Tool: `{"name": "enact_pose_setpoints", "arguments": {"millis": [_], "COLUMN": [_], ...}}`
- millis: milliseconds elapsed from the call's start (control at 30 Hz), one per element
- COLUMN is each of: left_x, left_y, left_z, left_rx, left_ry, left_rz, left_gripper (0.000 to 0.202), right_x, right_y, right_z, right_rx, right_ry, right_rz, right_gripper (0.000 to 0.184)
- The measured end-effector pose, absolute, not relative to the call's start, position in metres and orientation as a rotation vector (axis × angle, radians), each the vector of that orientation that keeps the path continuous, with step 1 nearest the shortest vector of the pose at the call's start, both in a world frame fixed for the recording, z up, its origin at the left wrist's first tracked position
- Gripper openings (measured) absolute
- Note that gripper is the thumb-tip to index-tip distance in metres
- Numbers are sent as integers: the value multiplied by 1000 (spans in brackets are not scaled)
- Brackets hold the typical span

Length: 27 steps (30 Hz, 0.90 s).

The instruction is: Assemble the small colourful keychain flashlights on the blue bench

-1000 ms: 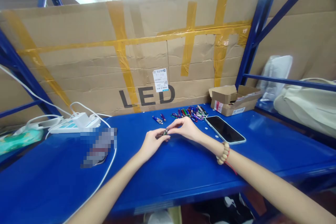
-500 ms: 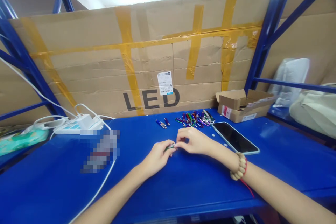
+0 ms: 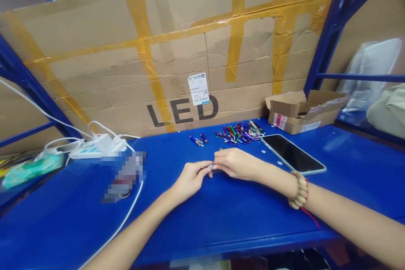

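My left hand is closed in a pinch on a small keychain flashlight; only its silvery end shows between the fingertips. From the other side my right hand meets it, thumb and fingers pressed together on the same end. A tiny metallic bit peeks out above the right knuckles, too small to make out. Behind the hands lie a few blue mini flashlights. Farther right is a pile of colourful keychain flashlights with carabiner clips.
A phone lies on the blue tabletop right of the pile, before an open cardboard box. At left are a white power strip, a white cable and a blurred-out item. A large cardboard sheet stands behind.
My right fingers have closed in against the left fingertips, and the green body that showed before is now mostly hidden. The camera view has tilted downward.
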<state>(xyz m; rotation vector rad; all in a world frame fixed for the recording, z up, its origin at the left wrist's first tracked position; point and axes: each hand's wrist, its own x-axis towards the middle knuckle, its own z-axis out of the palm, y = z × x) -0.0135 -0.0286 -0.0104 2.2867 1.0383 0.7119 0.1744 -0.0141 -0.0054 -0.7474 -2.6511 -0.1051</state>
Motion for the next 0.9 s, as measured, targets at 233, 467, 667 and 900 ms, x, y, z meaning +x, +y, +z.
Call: {"name": "enact_pose_setpoints", "arguments": {"millis": [233, 467, 667, 900], "left_x": [-17, -19, -17, -16], "left_y": [-32, -35, -23, -15], "left_z": [-18, -26, -27, -21], "left_rx": [2382, 2502, 2526, 2450], "left_ry": [1010, 995, 968, 1037], "left_rz": [816, 1029, 1043, 1022], "left_gripper": [29, 30, 26, 23], "right_x": [168, 163, 167, 175], "right_y": [-19, -24, -20, -13], "right_z": [-17, -18, -12, -6], "right_rx": [-791, -813, -899, -966], "right_ry": [-2574, -2355, -2399, -2454], "right_rz": [-219, -40, 108, 129], "right_gripper": [30, 29, 26, 32]}}
